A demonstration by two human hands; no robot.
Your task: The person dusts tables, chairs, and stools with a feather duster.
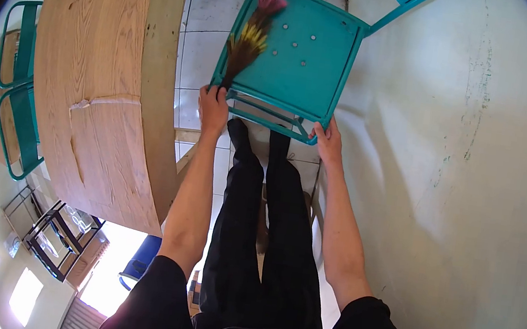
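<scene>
Teal metal chair (304, 57) stands beside the wooden bench (102, 77); left hand (213, 108) is closed on its seat edge and a feather duster (250, 39), right hand (328, 140) clamps the opposite corner, steadying it.

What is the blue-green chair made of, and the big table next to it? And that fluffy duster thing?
The chair looks like painted metal: a thin, smooth teal seat with small punched holes and slim bars. The table looks like wood, pale with clear grain lines, perhaps a veneer. The duster, held by the left hand, seems to be feathers: soft brown, yellow and pink tufts. The right hand grips the seat's edge.
</scene>
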